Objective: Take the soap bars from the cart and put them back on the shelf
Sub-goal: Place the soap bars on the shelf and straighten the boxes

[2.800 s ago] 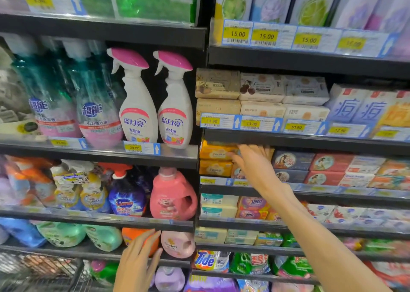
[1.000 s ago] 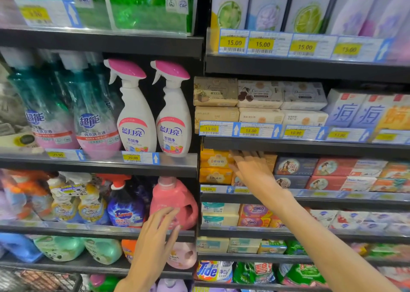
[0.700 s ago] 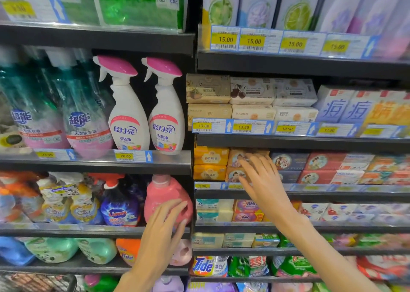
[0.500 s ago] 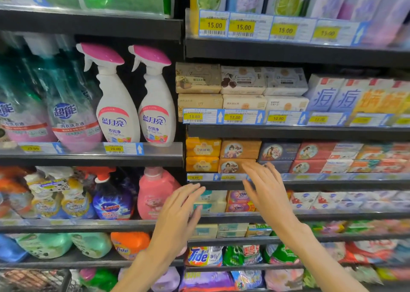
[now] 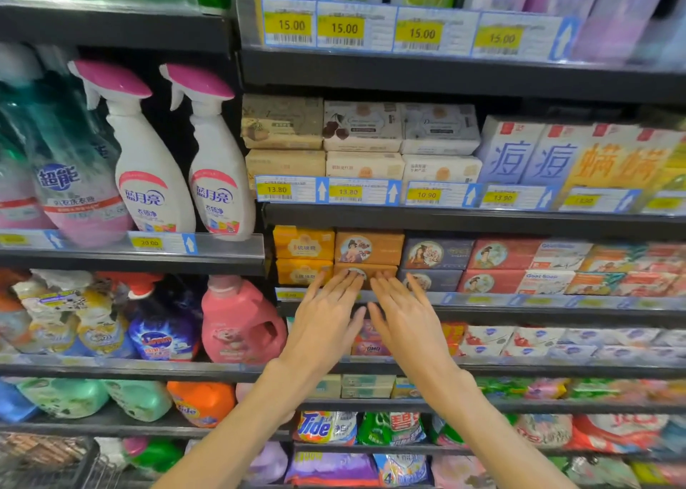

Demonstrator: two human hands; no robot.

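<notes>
Two orange-brown soap bars with a round portrait are stacked on the soap shelf (image 5: 482,304): the upper bar (image 5: 369,247) and the lower bar (image 5: 365,272). My left hand (image 5: 326,317) and my right hand (image 5: 404,319) are side by side in front of the lower bar, fingers straight, fingertips touching its front face. Neither hand holds anything. Yellow soap boxes (image 5: 303,256) stand to the left, dark blue boxes (image 5: 436,262) to the right.
Spray bottles (image 5: 148,161) and a pink detergent jug (image 5: 239,325) fill the left shelves. More soap boxes (image 5: 362,128) sit one shelf up, behind price tags (image 5: 326,191). The wire cart (image 5: 44,462) shows at the bottom left corner. Bagged detergents (image 5: 326,427) lie low.
My left hand rose from the pink jug to the soap shelf beside my right hand. My right hand drew back out of the shelf, and both now touch the lower orange-brown bar.
</notes>
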